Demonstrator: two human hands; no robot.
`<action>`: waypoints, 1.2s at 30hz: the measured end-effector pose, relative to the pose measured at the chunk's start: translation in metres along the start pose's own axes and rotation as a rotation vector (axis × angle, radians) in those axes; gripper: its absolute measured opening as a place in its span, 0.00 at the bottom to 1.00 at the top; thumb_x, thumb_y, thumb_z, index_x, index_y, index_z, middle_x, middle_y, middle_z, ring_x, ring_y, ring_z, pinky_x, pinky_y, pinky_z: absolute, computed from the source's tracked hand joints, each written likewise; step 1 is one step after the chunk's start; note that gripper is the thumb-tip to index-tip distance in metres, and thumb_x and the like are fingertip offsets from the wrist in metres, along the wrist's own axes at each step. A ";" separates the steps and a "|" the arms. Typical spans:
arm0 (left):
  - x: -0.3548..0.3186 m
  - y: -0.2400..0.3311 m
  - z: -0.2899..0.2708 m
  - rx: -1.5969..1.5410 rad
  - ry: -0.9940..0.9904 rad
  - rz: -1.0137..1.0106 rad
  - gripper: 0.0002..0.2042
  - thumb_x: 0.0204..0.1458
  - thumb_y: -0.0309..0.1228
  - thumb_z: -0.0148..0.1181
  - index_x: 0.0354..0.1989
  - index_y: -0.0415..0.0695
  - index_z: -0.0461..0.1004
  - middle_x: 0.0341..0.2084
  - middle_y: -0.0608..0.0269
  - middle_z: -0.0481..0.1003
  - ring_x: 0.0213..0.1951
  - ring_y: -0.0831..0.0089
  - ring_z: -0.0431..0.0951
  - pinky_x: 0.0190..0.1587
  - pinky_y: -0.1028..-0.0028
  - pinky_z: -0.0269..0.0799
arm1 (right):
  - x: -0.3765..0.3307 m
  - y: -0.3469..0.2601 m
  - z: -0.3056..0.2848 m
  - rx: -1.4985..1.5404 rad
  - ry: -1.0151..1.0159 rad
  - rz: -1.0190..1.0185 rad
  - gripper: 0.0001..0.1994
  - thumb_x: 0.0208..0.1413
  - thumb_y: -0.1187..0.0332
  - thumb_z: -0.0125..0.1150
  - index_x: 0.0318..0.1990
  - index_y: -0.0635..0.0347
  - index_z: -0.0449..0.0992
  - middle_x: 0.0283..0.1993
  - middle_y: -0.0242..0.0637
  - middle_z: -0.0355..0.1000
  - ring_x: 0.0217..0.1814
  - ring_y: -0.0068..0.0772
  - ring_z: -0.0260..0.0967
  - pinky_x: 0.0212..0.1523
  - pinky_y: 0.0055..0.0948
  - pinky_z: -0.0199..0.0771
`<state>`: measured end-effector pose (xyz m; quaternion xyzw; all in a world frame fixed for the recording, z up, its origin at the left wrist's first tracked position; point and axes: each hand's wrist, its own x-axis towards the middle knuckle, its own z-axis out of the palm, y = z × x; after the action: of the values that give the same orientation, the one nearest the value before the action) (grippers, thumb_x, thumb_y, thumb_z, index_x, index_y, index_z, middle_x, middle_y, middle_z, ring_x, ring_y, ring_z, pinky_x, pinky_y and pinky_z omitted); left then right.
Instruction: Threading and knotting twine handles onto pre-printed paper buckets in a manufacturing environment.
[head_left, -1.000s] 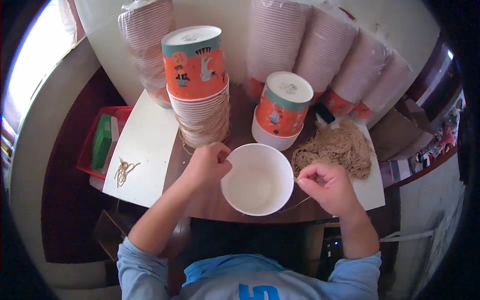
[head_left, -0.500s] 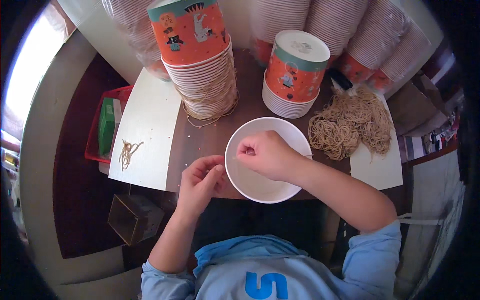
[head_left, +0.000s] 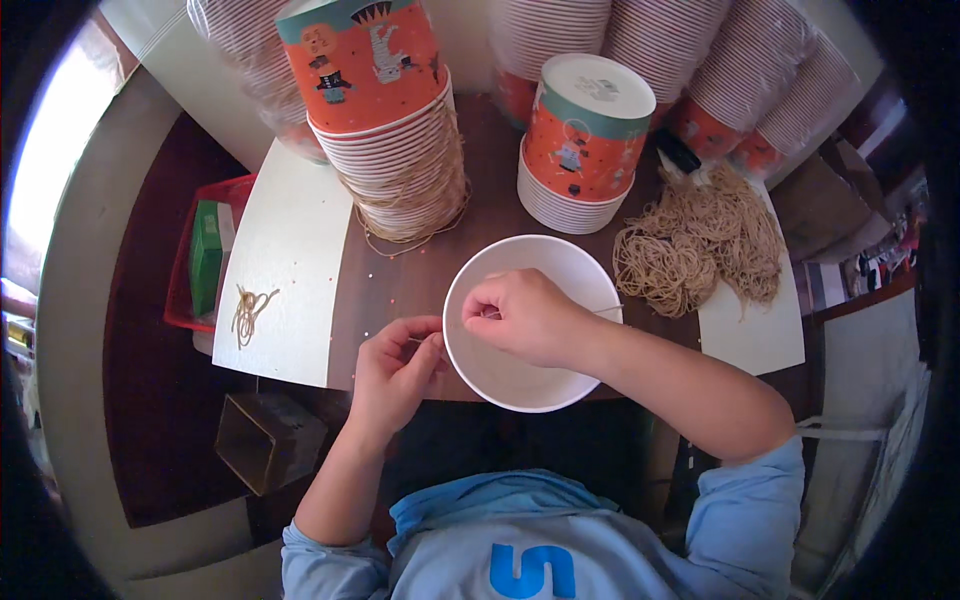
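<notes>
A white paper bucket point(head_left: 530, 388) sits mouth up at the table's front edge, its pale inside facing me. Over its opening, my right hand point(head_left: 525, 318) is closed with fingertips pinched; what they grip is hidden. At the bucket's left rim is my left hand point(head_left: 398, 368), thumb and forefinger pressed together on what looks like a thin cord end. A short bit of cord point(head_left: 608, 309) sticks out past the right rim, beside my right wrist. To the right lies a tangled heap of tan cords point(head_left: 700, 245).
A tall stack of orange printed buckets point(head_left: 395, 160), draped with cords, stands behind left; a shorter stack point(head_left: 580, 150) stands behind the bucket. Wrapped stacks point(head_left: 660, 45) line the back. A few loose cords point(head_left: 248, 315) lie left, near a red crate point(head_left: 180, 290) holding a green box.
My left thumb and forefinger have come together at the bucket's rim. My right hand has shifted slightly left over the opening. The whole view has also moved a little.
</notes>
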<state>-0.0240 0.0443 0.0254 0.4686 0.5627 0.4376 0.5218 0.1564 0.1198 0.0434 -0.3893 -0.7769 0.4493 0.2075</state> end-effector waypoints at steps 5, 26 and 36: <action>-0.001 0.002 0.001 0.044 0.007 0.013 0.09 0.54 0.26 0.54 0.41 0.36 0.73 0.26 0.65 0.76 0.28 0.81 0.75 0.28 0.83 0.69 | 0.000 0.000 0.001 -0.039 -0.002 -0.031 0.06 0.46 0.70 0.57 0.29 0.63 0.76 0.28 0.42 0.72 0.29 0.35 0.71 0.31 0.32 0.71; 0.000 0.006 0.002 0.209 0.031 0.066 0.08 0.52 0.24 0.55 0.40 0.35 0.73 0.28 0.62 0.76 0.29 0.79 0.76 0.32 0.80 0.71 | 0.004 -0.002 0.005 -0.060 0.045 0.012 0.06 0.45 0.70 0.58 0.28 0.63 0.76 0.29 0.44 0.72 0.29 0.39 0.71 0.30 0.33 0.70; 0.005 0.014 0.001 0.553 0.008 0.371 0.08 0.48 0.22 0.56 0.38 0.38 0.74 0.25 0.55 0.73 0.26 0.65 0.76 0.30 0.73 0.71 | 0.006 -0.001 0.007 -0.074 -0.001 -0.011 0.06 0.45 0.70 0.57 0.29 0.62 0.77 0.29 0.42 0.72 0.30 0.38 0.71 0.31 0.33 0.70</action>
<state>-0.0217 0.0513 0.0385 0.6851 0.5673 0.3578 0.2842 0.1481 0.1204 0.0408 -0.3923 -0.7951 0.4194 0.1952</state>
